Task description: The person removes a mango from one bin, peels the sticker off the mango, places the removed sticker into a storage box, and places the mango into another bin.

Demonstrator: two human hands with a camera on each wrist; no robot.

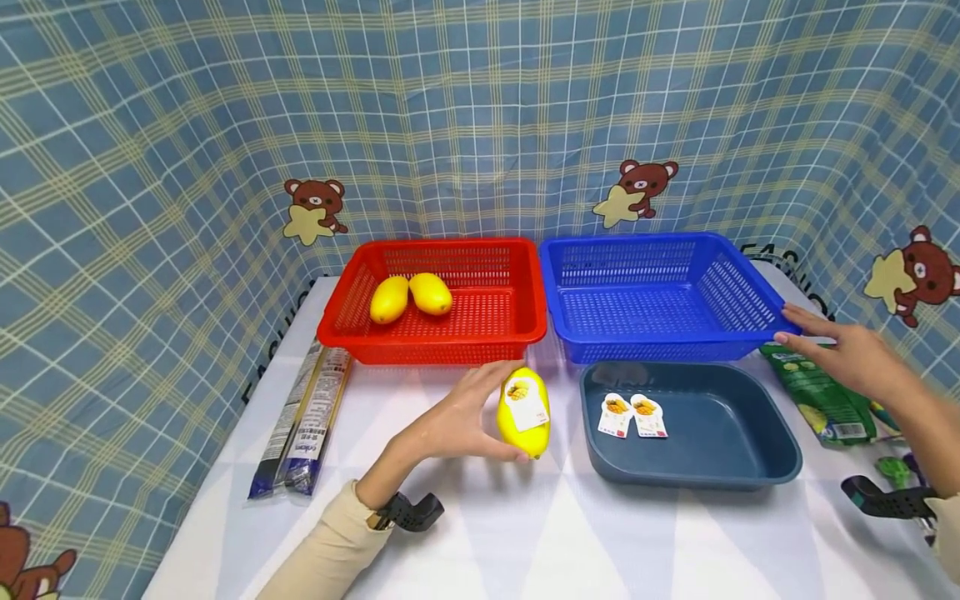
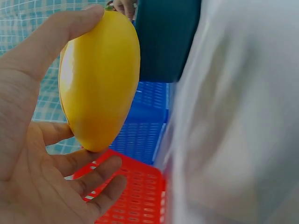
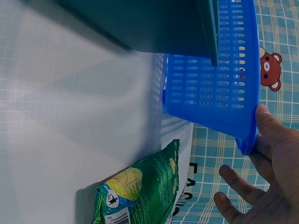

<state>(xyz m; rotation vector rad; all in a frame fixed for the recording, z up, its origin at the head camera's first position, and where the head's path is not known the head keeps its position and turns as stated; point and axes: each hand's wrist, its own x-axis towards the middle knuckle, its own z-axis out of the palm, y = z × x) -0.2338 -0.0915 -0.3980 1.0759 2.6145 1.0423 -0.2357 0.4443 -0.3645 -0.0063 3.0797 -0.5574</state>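
Hands [image 1: 459, 419] grip mango [image 2: 100, 81], blue basket [image 1: 660, 339]; red basket [image 1: 435, 343] holds mangoes [image 1: 390, 300], tray [image 1: 720, 427] cards [image 1: 615, 415].

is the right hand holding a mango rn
No, the right hand pinches the rim of the blue basket between thumb and finger at one corner.

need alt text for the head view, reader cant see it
A person's left hand grips a labelled yellow mango; the right hand holds a corner of a blue basket. Two more mangoes lie in a red basket, and two labels in a dark tray.
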